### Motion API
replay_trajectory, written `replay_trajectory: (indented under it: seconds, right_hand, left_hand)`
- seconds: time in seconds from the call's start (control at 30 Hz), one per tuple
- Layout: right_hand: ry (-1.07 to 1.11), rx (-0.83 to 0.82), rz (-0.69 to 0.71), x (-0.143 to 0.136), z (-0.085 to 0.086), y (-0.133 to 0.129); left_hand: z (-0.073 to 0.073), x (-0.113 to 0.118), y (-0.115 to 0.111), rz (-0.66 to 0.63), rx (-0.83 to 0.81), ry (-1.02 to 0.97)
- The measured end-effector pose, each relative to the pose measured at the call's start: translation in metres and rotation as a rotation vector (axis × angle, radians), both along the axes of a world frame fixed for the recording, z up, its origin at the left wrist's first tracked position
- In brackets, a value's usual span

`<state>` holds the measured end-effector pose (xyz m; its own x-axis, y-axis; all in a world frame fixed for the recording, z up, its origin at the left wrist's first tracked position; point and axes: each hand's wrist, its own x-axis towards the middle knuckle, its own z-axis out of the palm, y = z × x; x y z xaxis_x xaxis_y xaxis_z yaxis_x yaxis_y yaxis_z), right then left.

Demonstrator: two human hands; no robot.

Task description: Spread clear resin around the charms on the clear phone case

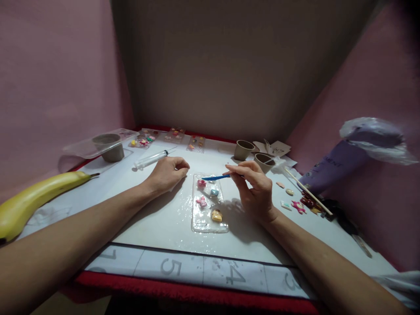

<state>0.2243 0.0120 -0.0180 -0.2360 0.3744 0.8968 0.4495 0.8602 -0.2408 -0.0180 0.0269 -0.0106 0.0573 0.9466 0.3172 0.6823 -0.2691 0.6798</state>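
In the head view, my right hand [254, 190] pinches a slim blue plastic modelling knife [215, 177]. Its tip is at a small pink-red charm [201, 183] near the far end of a clear, glossy phone case [206, 227]. On the case there are also a blue charm [214, 192], a pink animal charm [201, 201] and a yellow-brown charm [216, 215]. My left hand [169, 173] lies left of the case with curled fingers; nothing shows in it. Beyond it is a syringe [151, 160].
A yellow banana [42, 197] lies at left, near a grey cup [111, 148] and a clear lid [88, 145]. Decorated pieces [197, 143] sit at the back. Right are two cups [243, 150], loose charms [298, 206], a wooden stick [308, 190] and a purple pouch [337, 164].
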Motion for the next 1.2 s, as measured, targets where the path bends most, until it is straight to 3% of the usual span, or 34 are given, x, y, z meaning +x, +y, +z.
replay_trajectory:
  seconds: [1.2]
  right_hand:
    - [0.011, 0.062, 0.044, 0.0009, 0.0008, -0.0006]
  left_hand:
    - [-0.0009, -0.0004, 0.0001, 0.002, -0.001, 0.012]
